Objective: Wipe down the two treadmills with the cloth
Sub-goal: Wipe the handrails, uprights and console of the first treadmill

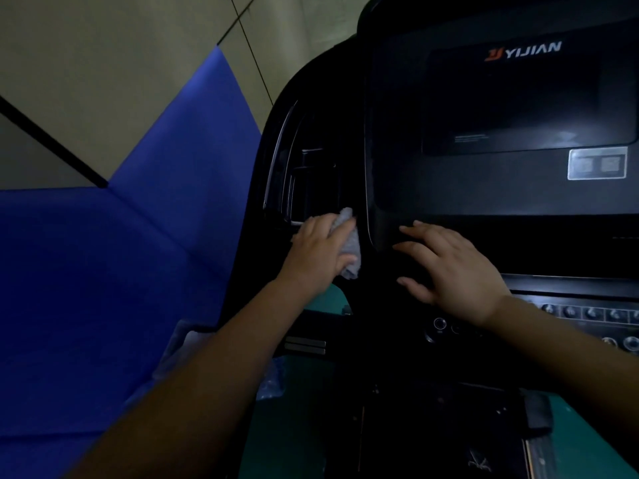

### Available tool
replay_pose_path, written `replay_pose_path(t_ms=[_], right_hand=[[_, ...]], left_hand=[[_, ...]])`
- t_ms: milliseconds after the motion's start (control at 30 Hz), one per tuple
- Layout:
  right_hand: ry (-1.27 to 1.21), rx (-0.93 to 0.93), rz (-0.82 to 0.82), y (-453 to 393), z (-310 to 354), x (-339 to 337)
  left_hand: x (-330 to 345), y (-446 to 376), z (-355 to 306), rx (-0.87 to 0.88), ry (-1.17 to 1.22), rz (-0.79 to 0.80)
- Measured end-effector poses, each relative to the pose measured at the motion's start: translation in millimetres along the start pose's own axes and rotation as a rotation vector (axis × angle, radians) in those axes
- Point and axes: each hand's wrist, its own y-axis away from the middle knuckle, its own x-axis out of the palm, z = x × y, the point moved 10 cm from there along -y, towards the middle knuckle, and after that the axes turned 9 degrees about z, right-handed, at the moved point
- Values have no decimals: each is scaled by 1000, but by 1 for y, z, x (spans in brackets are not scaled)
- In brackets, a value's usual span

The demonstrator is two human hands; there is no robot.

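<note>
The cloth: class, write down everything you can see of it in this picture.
The cloth is small, pale grey and looks like soft, nubby fabric. It is crumpled into a wad, not spread flat. The left hand grips it and presses it against the black treadmill console, just left of the screen panel's edge and below a side pocket. Bits stick out above the fingers and below the thumb; the rest is hidden under the hand. The right hand lies flat nearby and does not touch it.

I see my left hand (320, 252) covering most of the cloth (349, 242); the treadmill (449, 188) runs off the right edge, its buttons (587, 312) perhaps too dim to read.
</note>
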Motion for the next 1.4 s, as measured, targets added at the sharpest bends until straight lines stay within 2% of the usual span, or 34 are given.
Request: replay_pose_path(t_ms=[67,133,233,267,400,533,567,633,700,867,933,1033,1100,1167,1233,1400], right_hand=[[-18,0,10,0,-1,-1],[-37,1,35,-2,-3,-1],[-22,-6,67,-6,-4,-2],[-14,-11,67,-7,-5,-4],[-30,-24,46,-5,-8,-5],[-20,-18,31,-6,-8,-2],[-19,-19,26,-7,-8,-3],[-14,-26,17,-7,-7,-3],[-15,-28,15,-6,-7,-3],[-9,-34,-5,-6,-6,-4],[-4,-30,-12,-6,-7,-5],[1,-33,-15,-5,-6,-6],[-1,-33,-17,-5,-6,-6],[-4,-33,-14,-6,-6,-6],[-3,-31,-8,-5,-6,-5],[6,-22,4,-6,-6,-5]], left_hand=[[-4,1,20,-23,90,1],[-11,0,56,-121,184,29],[-49,6,97,-352,277,-145],[-62,9,97,-375,296,-203],[-108,-3,73,-310,245,-508],[-129,-33,71,-349,327,-701],[-127,-42,72,-366,261,-695],[-102,-70,75,-366,141,-508],[-77,-86,78,-294,162,-398],[-62,-68,79,-317,229,-405],[-52,-71,71,-300,269,-356],[-60,-80,46,-204,308,-362],[-58,-89,40,-114,268,-306],[-62,-83,52,-163,291,-380],[-63,-70,60,-298,269,-427],[-38,-54,52,-377,305,-364]])
